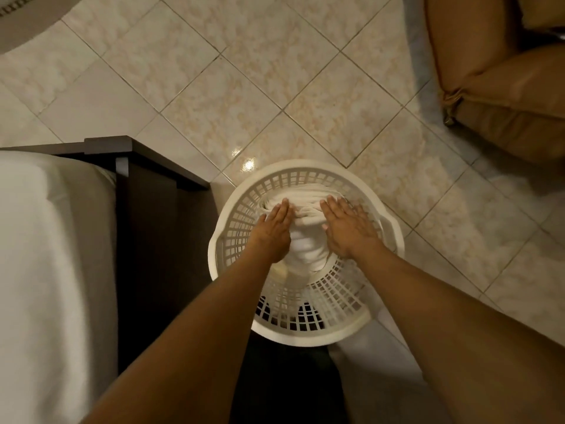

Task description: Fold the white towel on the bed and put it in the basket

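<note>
White terry, soft and light: the folded white towel (pixel 305 228) sits inside the round white plastic lattice basket (pixel 308 327) on the glossy tiled floor (pixel 275 87), off the bed's (pixel 46 240) corner. My left hand (pixel 273 232) and right hand (pixel 347 229) press it, fingers straight, gripping nothing. Limp; likely unfolds unless held by the folded edges.

I see dim, yellowish light, a bright shiny spot on the floor tiles (pixel 248 164), and bent, blurry edges.
</note>
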Available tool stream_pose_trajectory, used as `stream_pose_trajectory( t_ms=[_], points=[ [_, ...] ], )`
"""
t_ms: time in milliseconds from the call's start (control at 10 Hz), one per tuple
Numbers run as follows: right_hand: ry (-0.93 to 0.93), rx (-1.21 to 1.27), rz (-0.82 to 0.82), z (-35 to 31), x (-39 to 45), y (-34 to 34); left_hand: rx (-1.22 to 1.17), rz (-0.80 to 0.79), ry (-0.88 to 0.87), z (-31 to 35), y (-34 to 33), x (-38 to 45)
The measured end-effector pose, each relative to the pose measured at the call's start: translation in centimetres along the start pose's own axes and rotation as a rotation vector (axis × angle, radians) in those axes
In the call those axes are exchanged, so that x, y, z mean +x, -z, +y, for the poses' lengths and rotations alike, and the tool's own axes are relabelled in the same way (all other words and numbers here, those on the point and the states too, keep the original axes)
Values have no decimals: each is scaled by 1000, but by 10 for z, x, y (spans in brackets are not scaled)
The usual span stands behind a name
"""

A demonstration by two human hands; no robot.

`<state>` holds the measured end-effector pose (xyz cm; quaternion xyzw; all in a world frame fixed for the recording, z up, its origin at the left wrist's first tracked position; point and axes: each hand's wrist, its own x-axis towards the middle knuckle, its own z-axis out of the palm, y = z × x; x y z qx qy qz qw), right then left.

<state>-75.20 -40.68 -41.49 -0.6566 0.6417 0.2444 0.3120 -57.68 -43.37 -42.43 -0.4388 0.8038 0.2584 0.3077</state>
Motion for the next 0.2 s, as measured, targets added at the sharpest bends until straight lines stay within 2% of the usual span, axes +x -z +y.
stream_pose_trajectory(
  t_ms=[200],
  points=[
    [-82, 99, -16, -6, -63, 18, -140, -45, 121, 16, 18, -76]
  ],
)
